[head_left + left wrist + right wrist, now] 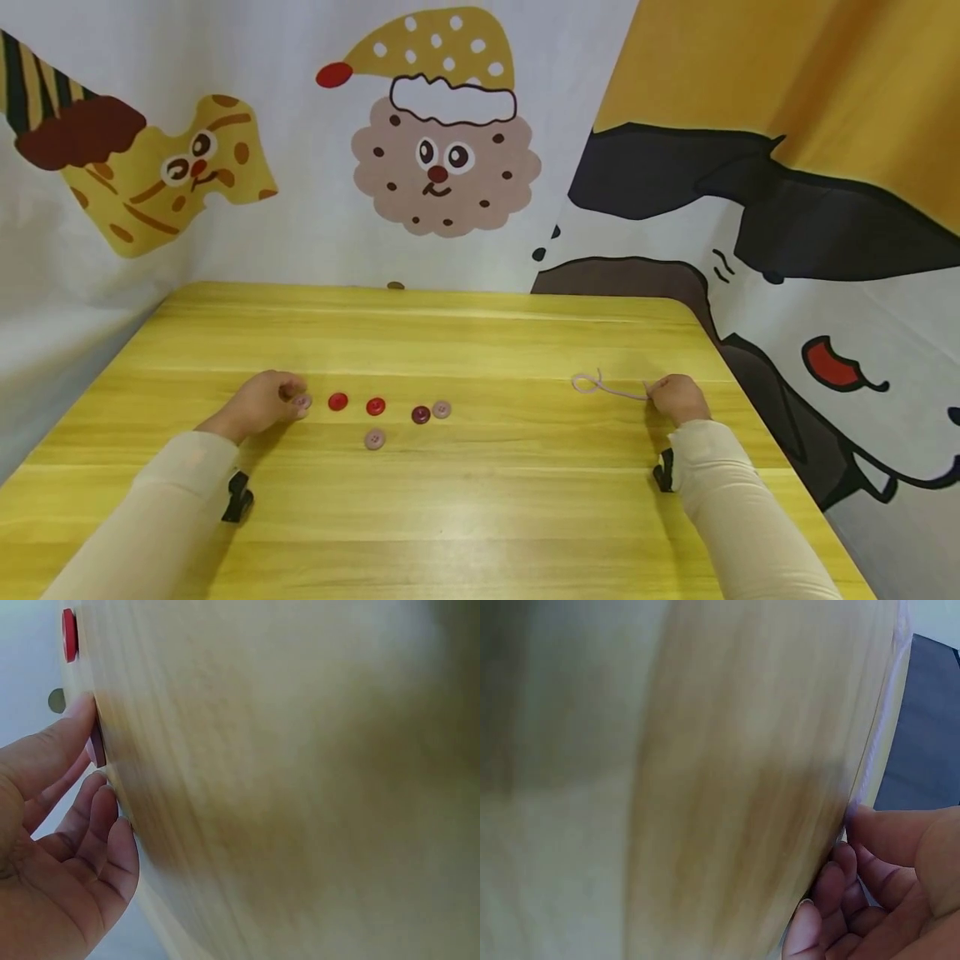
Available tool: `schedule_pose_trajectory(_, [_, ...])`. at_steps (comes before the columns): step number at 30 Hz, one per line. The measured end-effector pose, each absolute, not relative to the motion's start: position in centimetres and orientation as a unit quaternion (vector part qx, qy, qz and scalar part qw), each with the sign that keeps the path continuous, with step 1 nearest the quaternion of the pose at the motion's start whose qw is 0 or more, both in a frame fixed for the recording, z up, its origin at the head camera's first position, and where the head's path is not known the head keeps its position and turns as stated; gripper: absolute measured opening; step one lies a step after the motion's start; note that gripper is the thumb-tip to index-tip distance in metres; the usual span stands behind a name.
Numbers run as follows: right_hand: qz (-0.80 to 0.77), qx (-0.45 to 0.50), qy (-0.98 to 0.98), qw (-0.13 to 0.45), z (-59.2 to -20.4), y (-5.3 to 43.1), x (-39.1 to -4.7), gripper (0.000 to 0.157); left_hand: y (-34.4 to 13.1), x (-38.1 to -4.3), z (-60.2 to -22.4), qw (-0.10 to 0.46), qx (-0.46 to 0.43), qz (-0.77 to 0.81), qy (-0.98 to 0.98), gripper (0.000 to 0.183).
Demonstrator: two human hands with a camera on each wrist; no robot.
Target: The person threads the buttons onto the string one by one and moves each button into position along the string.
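At the left end of a loose row of buttons, my left hand (261, 403) pinches a dusty-pink button (302, 401) between thumb and fingers. In the left wrist view that button (96, 747) sits edge-on at the table surface, partly hidden by the thumb. My right hand (678, 398) is far to the right and pinches one end of a thin pale lilac string (621, 392). The string's other end lies in a small loop on the table. In the right wrist view the string (877, 739) runs away from thumb and fingers along the wood.
Right of my left hand lie a red button (338, 402), a second red button (376, 406), a dark red button (421, 414) and a dusty-pink button (442, 409) beside it. Another pink button (375, 439) lies nearer. A printed curtain (285, 250) hangs behind the wooden table (480, 517).
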State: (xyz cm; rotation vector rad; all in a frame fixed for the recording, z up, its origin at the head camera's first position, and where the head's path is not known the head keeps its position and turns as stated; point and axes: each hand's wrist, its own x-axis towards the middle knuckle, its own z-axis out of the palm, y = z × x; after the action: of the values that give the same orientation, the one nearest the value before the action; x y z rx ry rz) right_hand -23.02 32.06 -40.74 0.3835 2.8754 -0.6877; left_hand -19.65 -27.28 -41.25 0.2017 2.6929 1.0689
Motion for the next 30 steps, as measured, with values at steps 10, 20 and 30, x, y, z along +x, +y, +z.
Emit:
schedule_pose_trajectory(10, [-0.269, 0.119, 0.955, 0.022, -41.3, 31.5, -23.3, 0.026, -27.3, -19.8, -41.5, 0.113, 0.075, 0.372, 0.918, 0.011])
schedule_pose_trajectory(20, [-0.278, 0.125, 0.952, -0.009, -41.8, 31.9, -22.9, 0.023, -27.0, -19.7, -41.3, 0.111, 0.077, 0.357, 0.924, 0.009])
schedule_pose_trajectory(30, [-0.308, 0.120, 0.944, -0.011, -41.9, 31.9, -23.1, 0.029, -27.3, -19.7, -41.5, 0.104, 0.077, 0.345, 0.930, 0.008])
